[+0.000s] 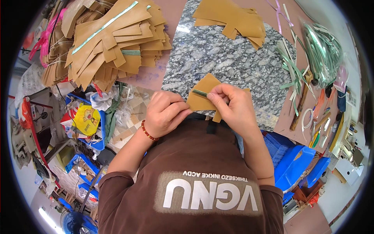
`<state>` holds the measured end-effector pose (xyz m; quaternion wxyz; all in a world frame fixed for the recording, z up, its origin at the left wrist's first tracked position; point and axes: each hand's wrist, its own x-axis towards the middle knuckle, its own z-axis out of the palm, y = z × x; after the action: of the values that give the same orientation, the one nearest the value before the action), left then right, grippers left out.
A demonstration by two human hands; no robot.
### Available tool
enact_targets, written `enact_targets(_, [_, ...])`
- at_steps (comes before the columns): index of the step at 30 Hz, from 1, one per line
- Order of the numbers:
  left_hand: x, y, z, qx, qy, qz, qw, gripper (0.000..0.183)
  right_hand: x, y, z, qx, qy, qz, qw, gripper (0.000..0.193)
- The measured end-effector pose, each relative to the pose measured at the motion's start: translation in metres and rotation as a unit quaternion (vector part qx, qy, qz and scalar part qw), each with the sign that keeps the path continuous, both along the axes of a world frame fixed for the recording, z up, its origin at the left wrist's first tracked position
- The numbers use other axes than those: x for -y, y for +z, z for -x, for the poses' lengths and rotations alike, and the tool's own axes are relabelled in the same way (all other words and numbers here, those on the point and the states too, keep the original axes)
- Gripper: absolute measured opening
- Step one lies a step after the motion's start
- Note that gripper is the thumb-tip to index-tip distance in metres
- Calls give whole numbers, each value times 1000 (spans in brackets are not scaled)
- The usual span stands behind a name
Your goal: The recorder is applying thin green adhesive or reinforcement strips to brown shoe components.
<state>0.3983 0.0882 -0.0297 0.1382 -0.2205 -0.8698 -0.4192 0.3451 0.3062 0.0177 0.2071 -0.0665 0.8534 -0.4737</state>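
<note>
A tan, leather-like cut piece (205, 82) lies at the near edge of the grey speckled stone slab (226, 58), close to my body. Across it runs a narrow dark green strip (199, 93). My left hand (166, 114) is closed with curled fingers at the piece's left edge, gripping it there. Thumb and forefinger of my right hand (233, 103) pinch at the strip's right end, over the piece. The right hand covers much of the piece's right side. A tab of the piece hangs down below the right thumb.
A big stack of similar tan pieces (128, 33), some with green strips, sits at the far left. More tan pieces (233, 17) lie at the slab's far side. To the right are loose green strips (292, 64), a bagged bundle (321, 52) and a wooden-handled tool (300, 103).
</note>
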Motion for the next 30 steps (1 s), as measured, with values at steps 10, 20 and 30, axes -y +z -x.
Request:
enact_targets(10, [-6,-2,4,-29,16,21,999,26,7,-2,4,-26,2,-56,998,19])
enact_targets(20, [-4,14,9,36,-41,114,992,31,-60,11,2,-10,-32,6,999,12])
enact_targets(30, [-6,12,12,34,-37,118,992,30,-97,21,3,111,-90,65,988,11])
